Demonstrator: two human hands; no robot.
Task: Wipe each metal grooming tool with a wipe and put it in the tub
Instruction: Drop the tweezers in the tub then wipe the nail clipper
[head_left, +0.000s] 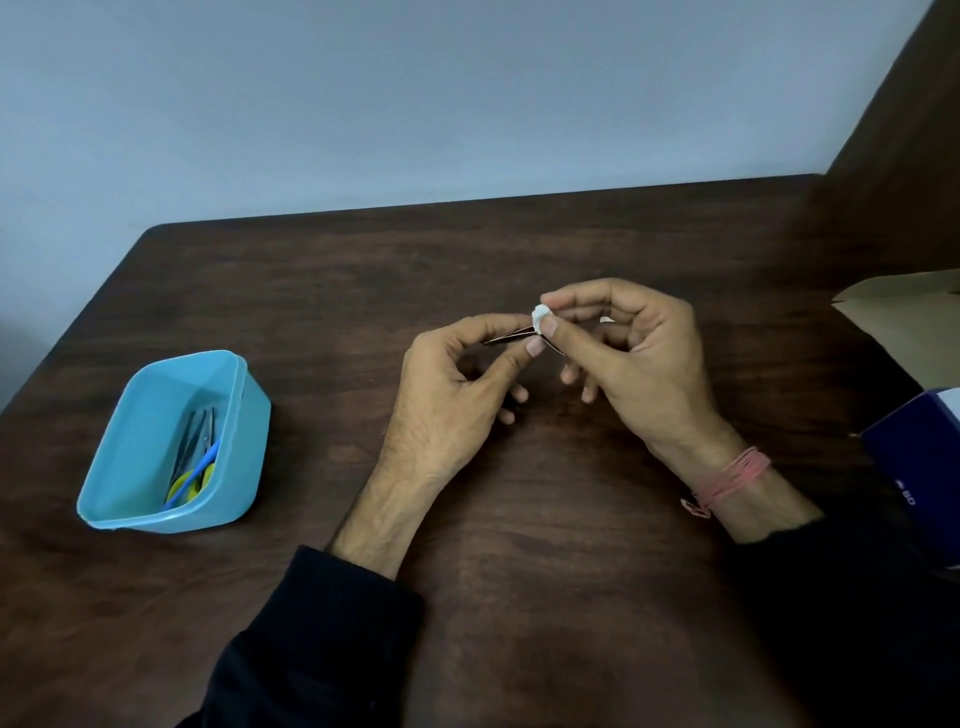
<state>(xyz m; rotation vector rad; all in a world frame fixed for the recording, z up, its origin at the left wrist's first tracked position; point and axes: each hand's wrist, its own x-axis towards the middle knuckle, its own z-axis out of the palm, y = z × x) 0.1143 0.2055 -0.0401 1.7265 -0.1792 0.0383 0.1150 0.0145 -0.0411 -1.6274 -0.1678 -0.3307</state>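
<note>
Left hand (447, 395) pinches a thin dark metal grooming tool (511, 336), probably tweezers, between thumb and forefinger at mid-table height above the dark brown wooden table (519, 597). Tool's long axis runs roughly left-right, tilting slightly up toward the right; its far end is tucked into a small white crumpled wipe (540, 315). Right hand (639, 358) pinches that wipe between thumb and forefinger around the tool tip; remaining fingers loosely curled below. A thin sliver of metal shows just under the right thumb, exact shape too small to tell. Both hands touching or nearly touching at the wipe.

Key relation: light blue rectangular plastic tub (244, 395) sits well apart to the left of the hands, nearer the left hand, which already carries the tool. Judgement: wiping step is in hand; drop-off would call for a leftward sweep by the left hand, tool going in lengthwise along the tub's long side.

Tub contents: several dark metal tools lying lengthwise against its right wall, plus a blue-handled item and something yellow-green at the near end; count unclear. No loose tools visible on the table, so this may be among the last.

Right edge: open brown cardboard box (904, 312) and dark blue box (919, 467), partly cropped. Pink thread band (727, 478) on right wrist, black sleeves (322, 634).
</note>
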